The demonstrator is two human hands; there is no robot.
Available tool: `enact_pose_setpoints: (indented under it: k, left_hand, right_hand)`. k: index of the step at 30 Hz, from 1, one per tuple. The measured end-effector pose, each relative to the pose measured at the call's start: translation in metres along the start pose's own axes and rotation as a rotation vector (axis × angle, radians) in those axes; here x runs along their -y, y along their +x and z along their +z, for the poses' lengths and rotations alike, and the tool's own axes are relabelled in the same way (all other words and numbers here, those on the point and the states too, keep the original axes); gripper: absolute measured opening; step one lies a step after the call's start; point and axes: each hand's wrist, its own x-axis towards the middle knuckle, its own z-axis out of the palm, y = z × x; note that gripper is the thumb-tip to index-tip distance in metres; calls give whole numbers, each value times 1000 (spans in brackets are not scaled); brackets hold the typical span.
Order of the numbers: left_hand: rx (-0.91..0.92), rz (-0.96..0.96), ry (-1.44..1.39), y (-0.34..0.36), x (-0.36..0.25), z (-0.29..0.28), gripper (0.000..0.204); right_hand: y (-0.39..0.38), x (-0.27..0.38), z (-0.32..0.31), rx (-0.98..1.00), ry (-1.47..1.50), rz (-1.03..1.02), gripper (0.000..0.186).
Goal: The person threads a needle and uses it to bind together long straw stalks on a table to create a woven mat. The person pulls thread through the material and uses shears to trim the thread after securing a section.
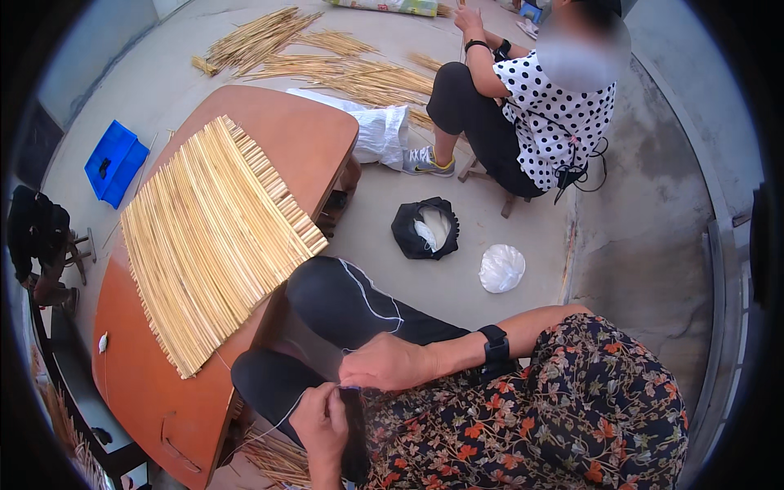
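My left hand (321, 420) and my right hand (388, 362) meet over my lap, both closed in a pinch on a thin white string (365, 300). One stretch of it loops over my right thigh, and another trails from my left hand toward the table. What lies exactly between the fingertips is too small to make out. On the table (163, 408) at my left rests a mat of straw-coloured stalks (208, 245), laid side by side. A small white thread bobbin (103, 342) sits near the table's left edge.
Beyond my knees stand an open black bag (408, 237) holding white material and a white bundle (501, 269). A person in a dotted top (563, 114) sits ahead on a low stool. Loose stalks (261, 41), a white sack (380, 135) and a blue bin (116, 163) are on the floor.
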Motion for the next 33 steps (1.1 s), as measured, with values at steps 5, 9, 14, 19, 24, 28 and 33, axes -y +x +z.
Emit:
enact_pose_setpoints:
  k: [5,9,14,19,24,28,33]
  left_hand:
    - [-27,-140,-110,-10,-13,-16,7]
    - [-44,-122,-90,-6,-22,-19,7]
    - [-91,-17,-96,11,-45,-25,9]
    - [-126,-131,-222,18,-61,-44,9]
    - [-87,-76,-187,21,-75,-52,12]
    - [-66,171,-34,33,-80,-45,17]
    - [-3,136,45,35,-82,-45,16]
  right_hand:
    - [-1,4,-11,7,-115,73,15]
    - [3,17,-20,-53,-152,-1,28]
    - [11,33,-19,-25,175,-110,31]
    - [2,32,-31,64,5,-103,20]
    - [6,40,-35,-99,136,-175,24]
    - [7,51,-43,85,474,164,40]
    - [1,42,-43,150,467,248,36]
